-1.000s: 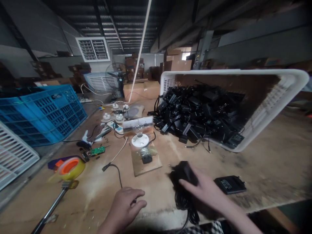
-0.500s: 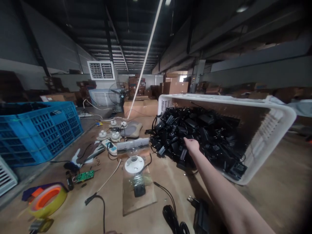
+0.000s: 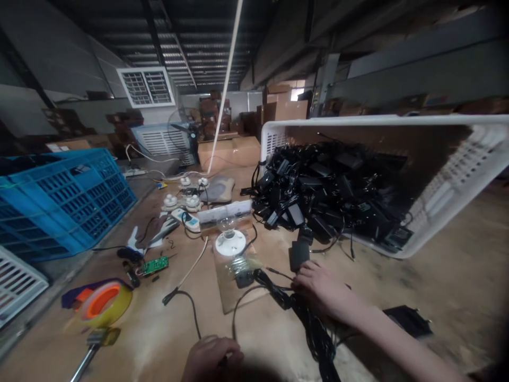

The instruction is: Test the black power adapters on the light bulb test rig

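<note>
My right hand point(image 3: 322, 289) is closed on a black power adapter point(image 3: 299, 255), in front of the pile. From beneath this hand a bundled black cord point(image 3: 314, 329) runs toward the bottom edge. My left hand point(image 3: 214, 356), partly cut off below, has curled fingers around a thin black cable point(image 3: 235, 318) that arcs toward the right hand. Another black adapter point(image 3: 407, 321) lies beyond my right forearm. Many black adapters with cords point(image 3: 310, 185) fill a white plastic crate point(image 3: 338, 122) tipped on its side. A lamp holder with a clear bulb point(image 3: 230, 242) sits on a small board left of the right hand.
At the left stands a blue crate point(image 3: 67, 207). Yellow tape point(image 3: 107, 305), a green circuit board point(image 3: 155, 265), a hammer-like tool point(image 3: 93, 347) and a white-and-blue meter point(image 3: 186, 219) lie on the table. White sockets point(image 3: 193, 202) and cables sit farther back.
My right hand has come back from the pile toward me, now with an adapter. My left hand has risen into view at the bottom. The view has tilted down.
</note>
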Tool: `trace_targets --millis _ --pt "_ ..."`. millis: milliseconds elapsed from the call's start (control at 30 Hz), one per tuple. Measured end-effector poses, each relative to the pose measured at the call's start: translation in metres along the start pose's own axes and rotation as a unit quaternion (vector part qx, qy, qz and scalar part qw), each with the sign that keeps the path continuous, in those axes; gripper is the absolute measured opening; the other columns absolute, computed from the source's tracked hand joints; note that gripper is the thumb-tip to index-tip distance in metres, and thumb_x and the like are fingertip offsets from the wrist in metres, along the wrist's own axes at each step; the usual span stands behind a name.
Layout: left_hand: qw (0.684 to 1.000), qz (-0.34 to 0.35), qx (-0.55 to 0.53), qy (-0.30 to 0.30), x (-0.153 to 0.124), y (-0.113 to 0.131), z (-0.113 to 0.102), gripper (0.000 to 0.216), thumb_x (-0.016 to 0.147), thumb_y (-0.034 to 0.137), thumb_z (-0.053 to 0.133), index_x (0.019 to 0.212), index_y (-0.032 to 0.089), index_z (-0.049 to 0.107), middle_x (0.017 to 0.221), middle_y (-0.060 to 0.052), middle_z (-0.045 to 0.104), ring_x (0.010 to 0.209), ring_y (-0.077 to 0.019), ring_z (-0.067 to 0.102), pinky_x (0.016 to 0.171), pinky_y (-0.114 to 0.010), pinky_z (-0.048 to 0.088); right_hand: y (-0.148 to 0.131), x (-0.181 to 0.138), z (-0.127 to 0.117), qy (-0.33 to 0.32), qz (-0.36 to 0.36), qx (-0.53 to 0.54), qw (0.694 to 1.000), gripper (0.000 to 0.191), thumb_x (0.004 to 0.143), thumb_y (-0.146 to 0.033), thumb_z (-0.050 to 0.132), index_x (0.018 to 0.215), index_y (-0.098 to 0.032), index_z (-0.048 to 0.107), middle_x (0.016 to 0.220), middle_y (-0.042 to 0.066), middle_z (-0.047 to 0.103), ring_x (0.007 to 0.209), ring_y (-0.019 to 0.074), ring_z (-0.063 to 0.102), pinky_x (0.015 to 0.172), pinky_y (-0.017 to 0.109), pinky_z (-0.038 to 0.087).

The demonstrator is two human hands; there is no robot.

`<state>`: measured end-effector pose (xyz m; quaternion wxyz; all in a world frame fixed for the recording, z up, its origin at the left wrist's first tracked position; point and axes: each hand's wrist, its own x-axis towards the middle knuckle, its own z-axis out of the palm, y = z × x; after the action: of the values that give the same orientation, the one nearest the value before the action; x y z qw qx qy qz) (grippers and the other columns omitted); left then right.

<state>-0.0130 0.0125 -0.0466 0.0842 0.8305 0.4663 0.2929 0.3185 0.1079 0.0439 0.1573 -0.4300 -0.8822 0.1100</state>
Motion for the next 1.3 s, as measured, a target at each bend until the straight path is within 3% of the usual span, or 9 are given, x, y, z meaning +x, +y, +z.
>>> trace_targets --millis 167,367,500,700,867,967,1133,1233,1300 --pt "0.983 -0.144 -0.108 0.018 -0.006 0.009 -0.014 0.021 0.097 0.044 0.052 0.099 0.024 0.06 0.064 0.004 0.06 0.057 -0.0146 0.061 0.055 -0.022 0.048 -0.05 0.004 0.002 0.042 0.061 0.005 0.997 0.029 0.095 -0.018 0.049 0.114 -0.02 0.07 0.107 0.01 0.072 0.097 0.0264 0.063 0.086 0.04 0.05" --pt "0.944 -0.256 -0.186 0.09 -0.003 0.014 -0.016 0.024 0.091 0.039 0.057 0.076 0.022 0.064 0.07 0.001 0.065 0.065 -0.0155 0.06 0.061 -0.024 0.047 -0.107 0.054 0.05 -0.032 -0.219 -0.065 0.973 0.016 0.098 -0.021 0.059 0.107 -0.025 0.071 0.099 0.004 0.068 0.095 0.0224 0.058 0.081 0.034 0.045" --pt "0.932 -0.279 -0.203 0.115 -0.003 0.008 -0.019 0.025 0.089 0.043 0.06 0.085 0.02 0.07 0.081 -0.003 0.072 0.077 -0.0188 0.067 0.071 -0.026 0.051 -0.114 0.068 0.069 -0.064 -0.279 -0.115 0.951 0.006 0.094 -0.021 0.065 0.094 -0.018 0.07 0.097 0.006 0.067 0.096 0.0232 0.057 0.084 0.035 0.044" --pt "0.901 -0.323 -0.275 0.086 0.0 0.015 -0.023 0.043 0.091 0.055 0.056 0.071 0.018 0.061 0.06 0.003 0.054 0.058 -0.0127 0.051 0.057 -0.022 0.042 -0.118 0.039 0.071 0.013 -0.118 0.093 0.989 0.006 0.091 -0.027 0.071 0.089 -0.022 0.069 0.086 0.0 0.073 0.082 0.0171 0.063 0.08 0.029 0.044" --pt "0.876 -0.358 -0.316 0.069 0.012 0.029 -0.014 0.046 0.094 0.06 0.047 0.069 0.021 0.05 0.058 0.007 0.041 0.055 -0.0108 0.04 0.053 -0.021 0.036 -0.117 0.022 0.08 0.132 -0.124 0.111 0.977 0.015 0.091 -0.028 0.067 0.078 -0.021 0.066 0.075 -0.001 0.071 0.069 0.0153 0.059 0.075 0.03 0.042" --pt "0.879 -0.368 -0.3 0.036 0.021 0.037 -0.011 0.042 0.091 0.055 0.05 0.069 0.02 0.052 0.061 0.005 0.049 0.059 -0.0127 0.044 0.058 -0.023 0.039 -0.112 0.021 0.087 0.184 -0.141 0.08 0.969 0.022 0.092 -0.028 0.064 0.072 -0.021 0.062 0.069 -0.002 0.068 0.065 0.0147 0.057 0.071 0.03 0.042" --pt "0.897 -0.349 -0.269 -0.014 0.029 0.048 -0.012 0.039 0.09 0.05 0.048 0.068 0.019 0.055 0.065 0.001 0.056 0.065 -0.0159 0.051 0.062 -0.025 0.042 -0.11 0.014 0.085 0.144 -0.155 0.038 0.977 0.02 0.089 -0.023 0.067 0.069 -0.021 0.061 0.066 -0.003 0.067 0.062 0.0147 0.058 0.068 0.03 0.044" --pt "0.932 -0.277 -0.232 -0.037 0.027 0.054 -0.013 0.042 0.099 0.047 0.037 0.075 0.02 0.059 0.07 -0.001 0.063 0.068 -0.0163 0.058 0.065 -0.025 0.044 -0.093 0.011 0.053 0.079 -0.068 0.102 0.989 0.013 0.082 -0.034 0.076 0.09 -0.025 0.072 0.084 0.001 0.076 0.076 0.02 0.068 0.076 0.032 0.05" --pt "0.953 -0.213 -0.213 -0.04 0.024 0.057 -0.014 0.035 0.1 0.042 0.042 0.086 0.022 0.067 0.083 -0.002 0.071 0.079 -0.0169 0.066 0.075 -0.025 0.048 -0.066 0.013 0.023 0.095 0.093 0.104 0.986 0.053 0.081 -0.049 0.073 0.128 -0.025 0.064 0.107 0.01 0.075 0.093 0.0298 0.071 0.079 0.04 0.054"
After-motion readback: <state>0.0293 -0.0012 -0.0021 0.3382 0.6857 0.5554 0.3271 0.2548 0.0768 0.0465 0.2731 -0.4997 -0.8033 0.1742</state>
